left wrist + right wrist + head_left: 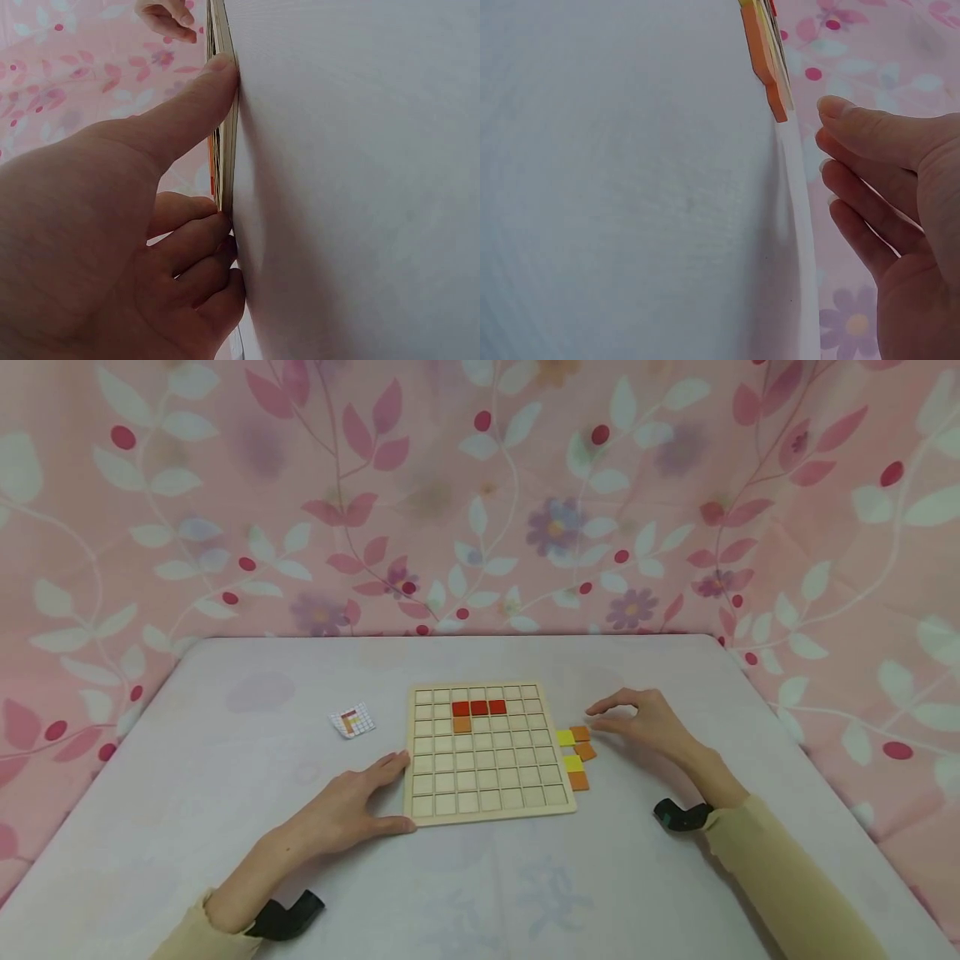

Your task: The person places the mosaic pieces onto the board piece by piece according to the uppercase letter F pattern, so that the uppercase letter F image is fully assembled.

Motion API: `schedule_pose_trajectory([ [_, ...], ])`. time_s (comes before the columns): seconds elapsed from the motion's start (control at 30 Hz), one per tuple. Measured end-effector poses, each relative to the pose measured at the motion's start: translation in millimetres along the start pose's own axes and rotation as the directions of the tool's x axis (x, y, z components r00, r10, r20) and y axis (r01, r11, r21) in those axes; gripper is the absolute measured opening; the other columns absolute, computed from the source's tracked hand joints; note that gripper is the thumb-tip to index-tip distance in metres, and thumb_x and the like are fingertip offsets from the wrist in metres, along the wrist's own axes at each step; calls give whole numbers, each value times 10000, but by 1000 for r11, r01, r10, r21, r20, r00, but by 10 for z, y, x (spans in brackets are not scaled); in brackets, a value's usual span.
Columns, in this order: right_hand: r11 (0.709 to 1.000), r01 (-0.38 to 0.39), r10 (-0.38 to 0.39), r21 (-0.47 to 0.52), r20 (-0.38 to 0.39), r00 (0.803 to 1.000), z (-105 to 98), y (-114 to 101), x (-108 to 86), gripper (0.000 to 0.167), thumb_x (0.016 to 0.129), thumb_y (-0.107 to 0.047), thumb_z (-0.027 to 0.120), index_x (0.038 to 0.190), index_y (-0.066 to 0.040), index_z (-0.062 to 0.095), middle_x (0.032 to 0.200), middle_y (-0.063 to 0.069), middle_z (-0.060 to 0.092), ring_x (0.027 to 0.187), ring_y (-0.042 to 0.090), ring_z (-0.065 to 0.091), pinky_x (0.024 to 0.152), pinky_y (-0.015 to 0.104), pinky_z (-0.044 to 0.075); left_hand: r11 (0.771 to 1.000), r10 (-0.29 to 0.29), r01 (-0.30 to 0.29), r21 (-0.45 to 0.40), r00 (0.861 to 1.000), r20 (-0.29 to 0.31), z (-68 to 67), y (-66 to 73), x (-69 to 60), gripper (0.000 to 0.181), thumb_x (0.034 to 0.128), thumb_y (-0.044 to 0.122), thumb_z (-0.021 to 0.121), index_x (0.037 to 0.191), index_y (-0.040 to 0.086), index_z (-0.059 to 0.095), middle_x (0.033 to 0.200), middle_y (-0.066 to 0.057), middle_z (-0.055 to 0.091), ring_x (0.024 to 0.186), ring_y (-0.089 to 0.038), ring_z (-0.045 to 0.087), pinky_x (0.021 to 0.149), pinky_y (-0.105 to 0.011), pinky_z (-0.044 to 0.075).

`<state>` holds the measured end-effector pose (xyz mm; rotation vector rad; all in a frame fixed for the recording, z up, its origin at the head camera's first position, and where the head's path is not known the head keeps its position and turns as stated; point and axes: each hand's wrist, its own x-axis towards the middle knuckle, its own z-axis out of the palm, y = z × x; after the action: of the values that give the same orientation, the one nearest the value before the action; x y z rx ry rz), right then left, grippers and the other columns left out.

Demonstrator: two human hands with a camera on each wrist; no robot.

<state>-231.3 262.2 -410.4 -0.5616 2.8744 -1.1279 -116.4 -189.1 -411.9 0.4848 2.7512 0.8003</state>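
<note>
A pale wooden grid board (487,779) lies flat in the middle of the table. Three red square tiles (479,707) sit side by side in one of its upper rows, with an orange tile (462,724) directly below the leftmost. Along the left edge and near corner of the board, my left hand (341,810) rests its thumb and fingertips; the thumb touches the board's side in the left wrist view. Beside the right edge lie loose orange tiles (585,751) and yellow tiles (573,764). My right hand (645,722) hovers just right of them, fingers relaxed, nothing visible between them.
A small paper card (352,721) printed with a coloured grid pattern lies left of the board, one corner curling up. The white-clothed table (495,893) ends at a pink floral curtain (480,527) behind. Each wrist carries a black device (681,816).
</note>
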Motion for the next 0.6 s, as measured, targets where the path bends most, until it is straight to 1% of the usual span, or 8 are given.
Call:
schedule_pose_trajectory([
  [0.13, 999, -41, 41, -2, 17, 999, -2, 56, -49, 255, 860, -342, 797, 1077, -209, 779, 1144, 21, 731, 1205, 286, 579, 1079, 603, 377, 1000, 9, -9, 0, 1000, -3, 0, -2, -6, 968, 788, 561, 784, 1559, 152, 367, 1590, -148, 369, 1424, -395, 400, 1116, -569, 368],
  [0.23, 999, -49, 49, -2, 26, 998, 5, 87, -79, 251, 856, -324, 805, 1080, -215, 775, 1139, 9, 732, 1195, 269, 591, 1083, 589, 382, 1000, 25, -25, 5, 1000, 0, 2, 8, -4, 963, 796, 564, 775, 1560, 147, 363, 1590, -145, 371, 1412, -400, 413, 1108, -572, 375],
  [0.37, 1000, -4, 4, -6, 33, 999, 29, 100, -92, 257, 841, -250, 823, 1087, -196, 772, 1089, -9, 750, 1155, 256, 624, 1065, 551, 418, 1000, 20, -20, 2, 1000, 6, 4, 19, -3, 962, 798, 563, 774, 1561, 148, 361, 1593, -138, 368, 1415, -401, 408, 1110, -576, 371],
  [0.4, 1000, 9, -9, -3, 35, 999, 37, 97, -90, 262, 838, -241, 825, 1090, -194, 771, 1084, -16, 751, 1154, 253, 626, 1065, 547, 421, 1000, 11, -11, -4, 1000, 7, 3, 20, -4, 962, 795, 558, 780, 1561, 154, 361, 1596, -131, 364, 1425, -392, 397, 1118, -571, 365],
  [0.5, 999, 43, -43, 6, 48, 998, 60, 96, -78, 271, 841, -224, 822, 1105, -192, 767, 1089, -37, 750, 1160, 244, 623, 1067, 544, 419, 1000, 9, -9, -6, 1000, 4, -8, 20, -12, 962, 794, 555, 781, 1558, 143, 366, 1595, -144, 362, 1430, -398, 387, 1117, -578, 361],
  [0.6, 998, 66, -66, 8, 67, 996, 87, 106, -69, 275, 846, -222, 817, 1116, -206, 764, 1104, -71, 744, 1163, 207, 621, 1070, 517, 422, 1000, 6, -6, -3, 1000, 5, -14, 14, -19, 964, 794, 557, 780, 1558, 142, 365, 1596, -144, 359, 1431, -398, 386, 1118, -578, 360],
])
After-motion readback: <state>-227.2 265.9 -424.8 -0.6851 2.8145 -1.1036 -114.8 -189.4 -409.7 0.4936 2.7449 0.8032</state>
